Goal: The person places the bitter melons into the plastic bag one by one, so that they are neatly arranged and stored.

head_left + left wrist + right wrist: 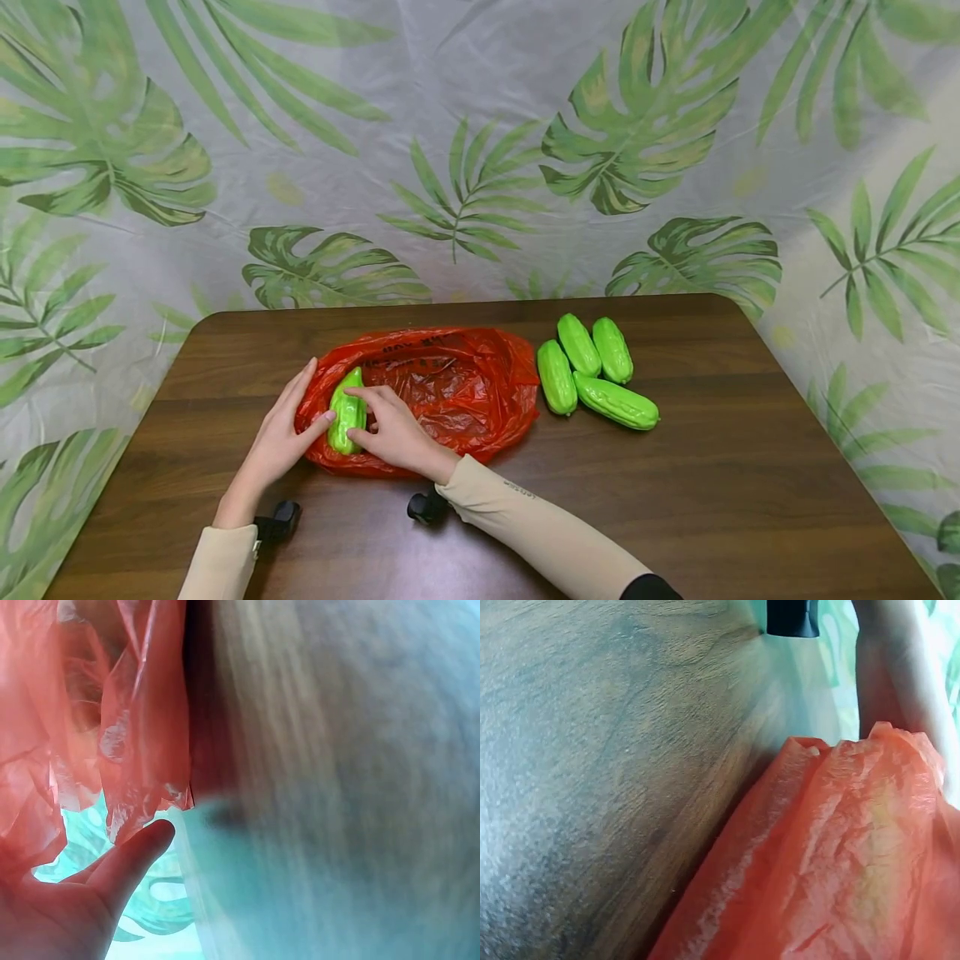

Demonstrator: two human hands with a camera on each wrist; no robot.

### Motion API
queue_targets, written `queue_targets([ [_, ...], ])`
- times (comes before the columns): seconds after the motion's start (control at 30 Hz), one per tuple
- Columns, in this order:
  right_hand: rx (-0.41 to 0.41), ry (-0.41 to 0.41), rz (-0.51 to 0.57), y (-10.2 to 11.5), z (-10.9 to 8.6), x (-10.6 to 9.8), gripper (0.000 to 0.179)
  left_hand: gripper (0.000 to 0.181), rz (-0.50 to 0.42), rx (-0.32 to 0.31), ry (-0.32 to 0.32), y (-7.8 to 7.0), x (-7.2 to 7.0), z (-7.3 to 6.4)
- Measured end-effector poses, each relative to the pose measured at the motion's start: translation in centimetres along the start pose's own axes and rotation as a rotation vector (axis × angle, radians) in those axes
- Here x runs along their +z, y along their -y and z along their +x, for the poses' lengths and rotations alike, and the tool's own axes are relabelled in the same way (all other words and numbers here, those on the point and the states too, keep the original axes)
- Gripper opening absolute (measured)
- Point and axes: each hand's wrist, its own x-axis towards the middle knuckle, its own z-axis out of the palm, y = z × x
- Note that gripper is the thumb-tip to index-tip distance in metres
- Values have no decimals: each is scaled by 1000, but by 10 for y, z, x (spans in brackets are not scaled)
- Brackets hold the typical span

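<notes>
In the head view, a red plastic bag (pixel 457 392) lies on the table with its mouth open wide. Inside its left end rests a bright green bitter melon (pixel 347 417). My right hand (pixel 397 429) reaches over the rim and holds this melon between thumb and fingers. At the bag's left rim is my left hand (pixel 281 437), its fingers straight along the outer side and its thumb spread toward the melon. The left wrist view shows the left thumb (pixel 142 851) beside the bag (pixel 142 712); the other fingers are mostly hidden. Only the bag's side (pixel 840 862) fills the right wrist view's foreground.
Several more green bitter melons (pixel 577 346) lie together just right of the bag. The brown wooden table (pixel 720 483) extends around everything. A leaf-patterned cloth (pixel 480 167) hangs behind it. Black wrist cameras (pixel 427 507) sit under the wrists.
</notes>
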Motion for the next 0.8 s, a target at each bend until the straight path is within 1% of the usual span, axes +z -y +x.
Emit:
queue_targets([
  [0.17,14,15,-1,-2,-1,1,53,80,0,-3,11,1,0,1],
  [0.3,21,19,12,-4,-2,-3,52,81,-1,-4,18,1,-1,1],
  [0.6,31,-9,85,-6,-5,-25,48,81,-7,-8,17,3,-1,2],
  [0.8,52,-11,122,-9,-10,-40,49,81,-1,-9,23,4,-2,3],
])
